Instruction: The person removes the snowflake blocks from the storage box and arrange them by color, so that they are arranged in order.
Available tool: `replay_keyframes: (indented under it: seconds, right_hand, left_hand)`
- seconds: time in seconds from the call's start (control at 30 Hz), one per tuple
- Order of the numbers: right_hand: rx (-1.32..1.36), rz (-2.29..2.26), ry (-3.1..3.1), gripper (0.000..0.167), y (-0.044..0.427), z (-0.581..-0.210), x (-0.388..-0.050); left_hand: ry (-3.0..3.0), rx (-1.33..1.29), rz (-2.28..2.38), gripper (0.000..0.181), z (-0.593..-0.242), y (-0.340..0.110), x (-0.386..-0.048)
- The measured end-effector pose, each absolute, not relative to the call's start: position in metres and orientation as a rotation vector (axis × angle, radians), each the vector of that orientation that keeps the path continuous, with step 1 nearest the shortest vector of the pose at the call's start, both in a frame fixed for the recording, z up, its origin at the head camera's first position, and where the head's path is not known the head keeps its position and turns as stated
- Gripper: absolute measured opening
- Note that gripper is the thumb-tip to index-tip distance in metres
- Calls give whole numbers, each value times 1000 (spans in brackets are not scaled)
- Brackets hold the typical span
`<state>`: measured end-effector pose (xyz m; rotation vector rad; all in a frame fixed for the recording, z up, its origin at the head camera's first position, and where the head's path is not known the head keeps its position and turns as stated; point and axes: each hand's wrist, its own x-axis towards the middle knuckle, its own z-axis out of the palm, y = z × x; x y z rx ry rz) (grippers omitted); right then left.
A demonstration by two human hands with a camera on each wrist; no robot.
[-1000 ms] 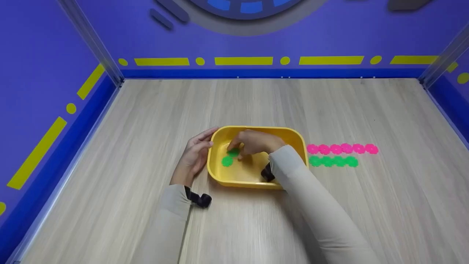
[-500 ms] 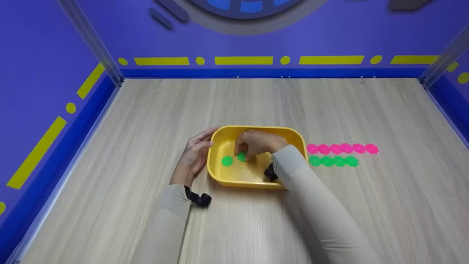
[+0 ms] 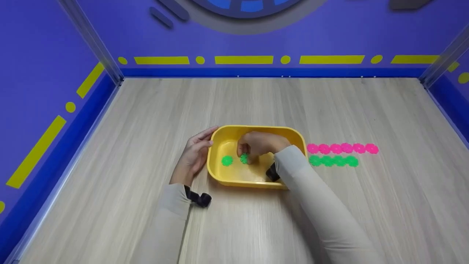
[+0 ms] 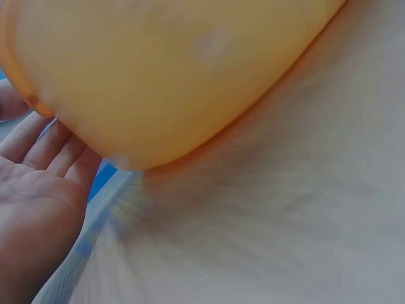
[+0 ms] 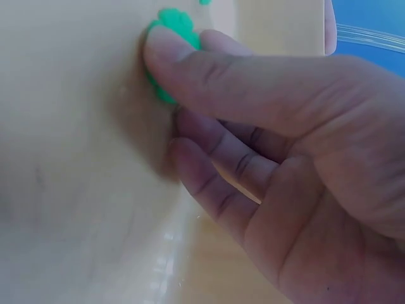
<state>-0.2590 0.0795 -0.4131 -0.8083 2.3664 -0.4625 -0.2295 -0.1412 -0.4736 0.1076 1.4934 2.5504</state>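
Note:
My right hand (image 3: pixel 259 142) reaches down inside a yellow plastic tub (image 3: pixel 253 182). Between its thumb and fingers it pinches a green flower-shaped disc (image 5: pixel 174 24), held tilted close to the tub's floor. Another green flower disc (image 3: pixel 227 160) lies flat on that floor to the left. At the tub's left end my left hand (image 3: pixel 194 154) rests against the outside wall, thumb at the rim. Its fingers (image 4: pixel 54 149) look nearly straight in the left wrist view, with their tips hidden behind the tub.
Right of the tub, a row of pink flower discs (image 3: pixel 336 148) lies on the wooden table (image 3: pixel 234 223). A shorter row of green flower discs (image 3: pixel 333 161) lies in front of it. Blue-purple panels (image 3: pixel 249 46) stand at the back and sides.
My right hand has drawn the pinched green disc a little to the right and nearer me, away from the other green disc. The left hand stays in place.

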Motion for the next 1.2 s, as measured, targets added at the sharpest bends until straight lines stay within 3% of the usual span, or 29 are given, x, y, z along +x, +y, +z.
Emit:
replay_keyframes:
  seconds: [0.63, 1.2]
  right_hand:
    - [-751, -548, 2318, 19, 91, -405, -259]
    - [-913, -610, 2349, 19, 104, -397, -261]
  left_hand:
    - [1475, 135, 2549, 54, -474, -143, -229]
    - [1459, 122, 2558, 55, -477, -143, -231]
